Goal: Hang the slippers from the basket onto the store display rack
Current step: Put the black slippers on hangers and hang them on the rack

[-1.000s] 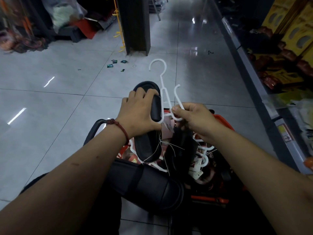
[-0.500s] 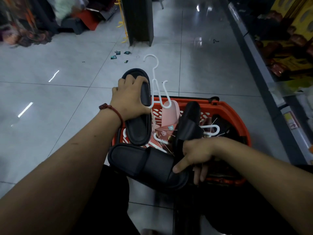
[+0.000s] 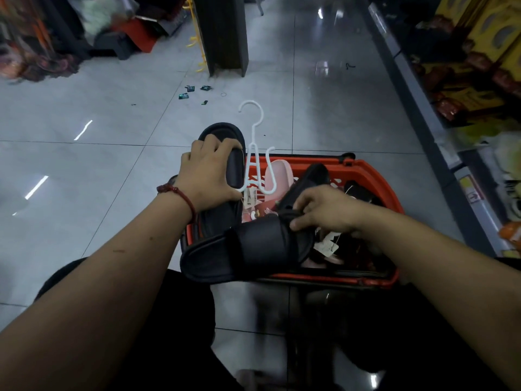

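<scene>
Black slipper [image 3: 222, 130], long axis straight ahead

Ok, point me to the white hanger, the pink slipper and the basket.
white hanger [image 3: 253, 135], head view, stem below the hook.
pink slipper [image 3: 277, 176], head view, middle of its visible part.
basket [image 3: 375, 176], head view, orange rim on the right.

Right hand [image 3: 324, 210] is off the white hanger [image 3: 253, 148]; a second ago it pinched the lower hook. It dropped to the basket [image 3: 377, 179] and half a second ago lay on the big black slipper [image 3: 248, 249]. Now its fingers [image 3: 304, 200] curl at the strap edge. Hanger is left with the left hand [image 3: 208, 176] and the other black slipper [image 3: 220, 131]. Pink slipper [image 3: 277, 176] is now uncovered.
</scene>
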